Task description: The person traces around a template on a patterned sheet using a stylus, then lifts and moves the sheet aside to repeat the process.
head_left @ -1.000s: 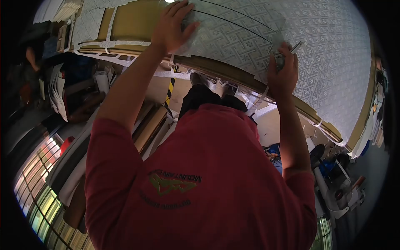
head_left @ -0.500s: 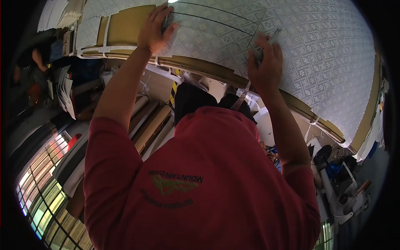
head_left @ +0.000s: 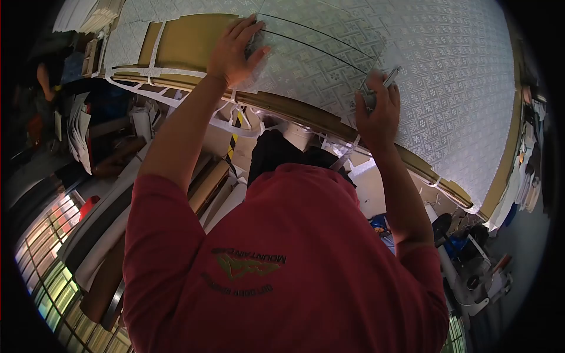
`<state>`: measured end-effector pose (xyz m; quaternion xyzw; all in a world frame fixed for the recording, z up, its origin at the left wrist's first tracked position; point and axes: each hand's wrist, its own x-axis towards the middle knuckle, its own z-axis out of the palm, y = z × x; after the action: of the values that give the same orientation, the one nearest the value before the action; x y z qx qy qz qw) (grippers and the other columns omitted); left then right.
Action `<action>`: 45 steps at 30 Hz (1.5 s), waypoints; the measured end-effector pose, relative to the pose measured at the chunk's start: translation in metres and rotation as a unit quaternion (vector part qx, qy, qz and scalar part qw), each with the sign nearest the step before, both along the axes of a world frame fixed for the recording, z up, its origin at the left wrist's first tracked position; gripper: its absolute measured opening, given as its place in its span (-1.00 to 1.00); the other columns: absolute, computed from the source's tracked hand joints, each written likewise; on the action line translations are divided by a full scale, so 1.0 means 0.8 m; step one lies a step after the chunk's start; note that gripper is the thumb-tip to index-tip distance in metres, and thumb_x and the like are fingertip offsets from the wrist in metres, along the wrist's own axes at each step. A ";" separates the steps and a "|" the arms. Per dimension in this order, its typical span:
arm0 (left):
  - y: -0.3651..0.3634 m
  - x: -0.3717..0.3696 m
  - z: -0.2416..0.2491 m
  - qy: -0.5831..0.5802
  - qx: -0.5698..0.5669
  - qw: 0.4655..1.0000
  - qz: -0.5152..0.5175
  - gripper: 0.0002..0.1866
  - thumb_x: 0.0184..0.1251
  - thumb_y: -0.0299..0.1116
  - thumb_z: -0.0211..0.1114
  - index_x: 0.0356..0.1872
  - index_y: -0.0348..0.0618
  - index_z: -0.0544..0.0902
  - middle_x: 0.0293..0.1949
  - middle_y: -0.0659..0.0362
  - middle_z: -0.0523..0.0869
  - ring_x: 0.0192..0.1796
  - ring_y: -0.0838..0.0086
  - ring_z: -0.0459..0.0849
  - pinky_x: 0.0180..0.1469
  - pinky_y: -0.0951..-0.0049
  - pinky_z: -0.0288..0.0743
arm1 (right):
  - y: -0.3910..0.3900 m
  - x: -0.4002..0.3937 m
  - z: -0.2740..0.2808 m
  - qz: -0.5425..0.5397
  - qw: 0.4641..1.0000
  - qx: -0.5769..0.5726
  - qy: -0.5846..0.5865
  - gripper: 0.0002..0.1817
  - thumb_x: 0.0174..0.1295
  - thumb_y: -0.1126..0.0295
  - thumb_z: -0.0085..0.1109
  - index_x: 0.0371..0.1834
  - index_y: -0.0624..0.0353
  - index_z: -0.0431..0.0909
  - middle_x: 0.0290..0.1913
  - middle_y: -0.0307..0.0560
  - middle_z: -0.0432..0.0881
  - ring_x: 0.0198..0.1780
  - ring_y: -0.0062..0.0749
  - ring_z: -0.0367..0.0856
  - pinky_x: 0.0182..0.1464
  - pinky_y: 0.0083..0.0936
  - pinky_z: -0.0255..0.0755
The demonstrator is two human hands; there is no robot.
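A pale, patterned sheet (head_left: 453, 100) covers most of the table. Across it runs a long strip with two dark edges (head_left: 318, 46), the pattern visible between them; it may be a clear ruler. My left hand (head_left: 235, 54) rests on the strip's left end, fingers stretched out and thumb apart. At the other end my right hand (head_left: 379, 112) is curled round a silver metal tool (head_left: 392, 75), whose kind I cannot make out. The fingertips there are partly blurred, and the tool's lower end is hidden.
The table's brown edge (head_left: 306, 109) has white straps tied around it. Long rolls (head_left: 106, 235) lean at the lower left. Stacked papers (head_left: 88, 15) lie at the far left, and a machine with a lever (head_left: 479, 270) stands at the lower right. Another person's arm (head_left: 44, 79) shows at left.
The view has shifted slightly. Both hands appear a little lower in the picture, the left also further right. My right hand still holds the silver tool at the strip's end.
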<state>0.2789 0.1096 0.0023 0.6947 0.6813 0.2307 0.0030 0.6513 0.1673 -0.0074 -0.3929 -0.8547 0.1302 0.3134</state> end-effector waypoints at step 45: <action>-0.006 0.011 0.005 0.064 -0.021 0.997 -0.023 -0.36 0.46 0.04 0.40 0.43 -0.08 0.59 0.51 0.05 0.54 0.52 0.00 0.45 0.58 0.03 0.33 | 0.000 0.000 -0.005 0.000 1.000 0.013 0.023 -0.63 0.30 0.42 0.35 0.15 0.09 0.54 0.32 0.10 0.71 0.25 0.26 0.61 0.49 0.10 0.35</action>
<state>0.2878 0.1048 0.0066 0.7230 0.6690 0.1712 -0.0203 0.6517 0.1673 -0.0117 -0.3856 -0.8490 0.1276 0.3380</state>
